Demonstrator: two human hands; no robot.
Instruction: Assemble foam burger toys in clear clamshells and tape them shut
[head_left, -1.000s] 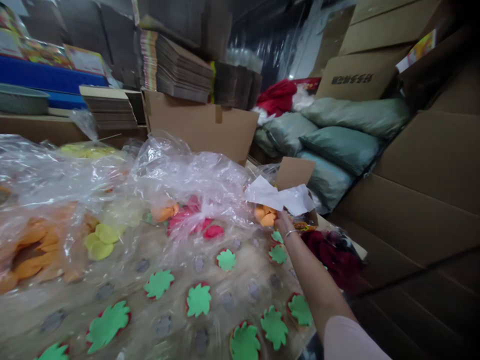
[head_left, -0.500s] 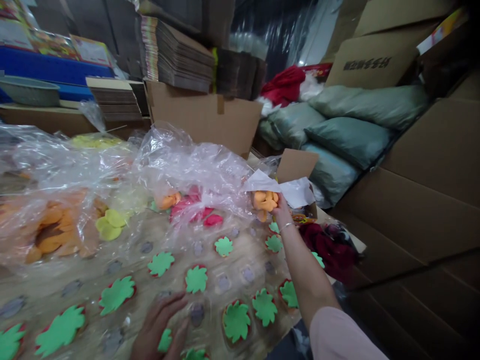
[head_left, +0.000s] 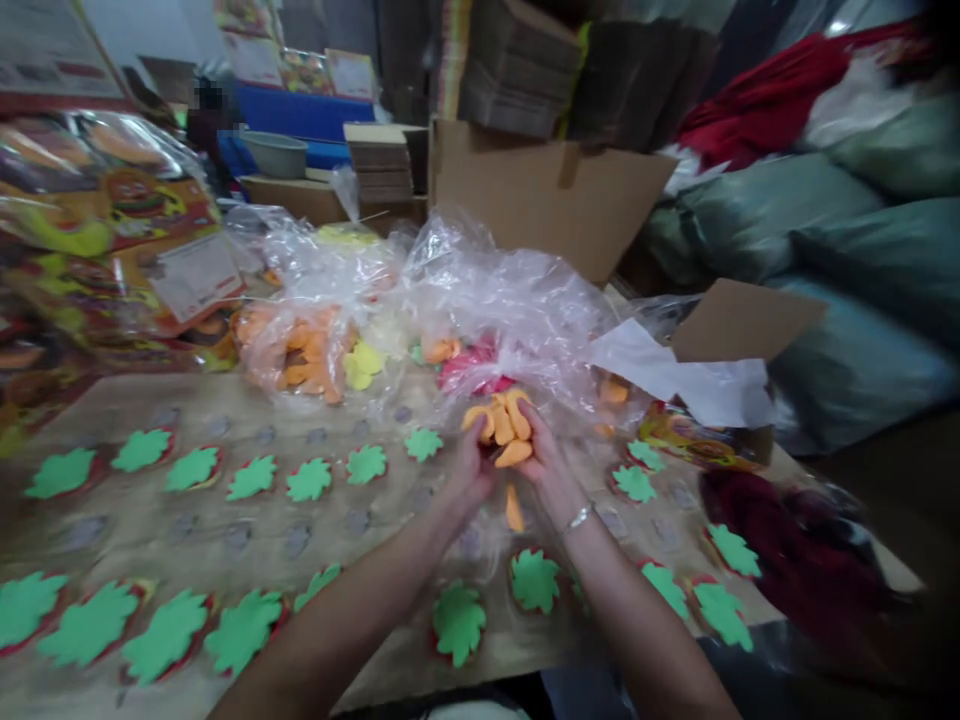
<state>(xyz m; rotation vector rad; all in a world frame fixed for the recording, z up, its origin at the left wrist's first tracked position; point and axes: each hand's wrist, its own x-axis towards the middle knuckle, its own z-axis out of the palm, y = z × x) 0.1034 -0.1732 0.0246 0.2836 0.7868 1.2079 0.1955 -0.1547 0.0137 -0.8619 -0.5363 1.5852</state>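
Observation:
Both my hands meet over the middle of the table, cupped around a bunch of orange foam pieces (head_left: pixel 504 424). My left hand (head_left: pixel 471 462) wraps it from the left. My right hand (head_left: pixel 541 452), with a bracelet at the wrist, closes on it from the right. One loose orange piece (head_left: pixel 514 510) is just below the hands. Green leaf-shaped foam pieces (head_left: pixel 535 581), with red edges showing beneath, lie in rows on the table (head_left: pixel 300 580). Small greyish round spots (head_left: pixel 298 540) sit between the rows.
Clear plastic bags (head_left: pixel 517 300) with orange, yellow and pink pieces lie behind the hands. Printed packages (head_left: pixel 172 260) are stacked at left. A cardboard box (head_left: pixel 540 200) stands behind; an open carton (head_left: pixel 739 320) and dark red cloth (head_left: pixel 787 550) are at right.
My right hand has come back from the bags at the right with the orange pieces. My left hand has risen from the near table to join it. The view has turned left.

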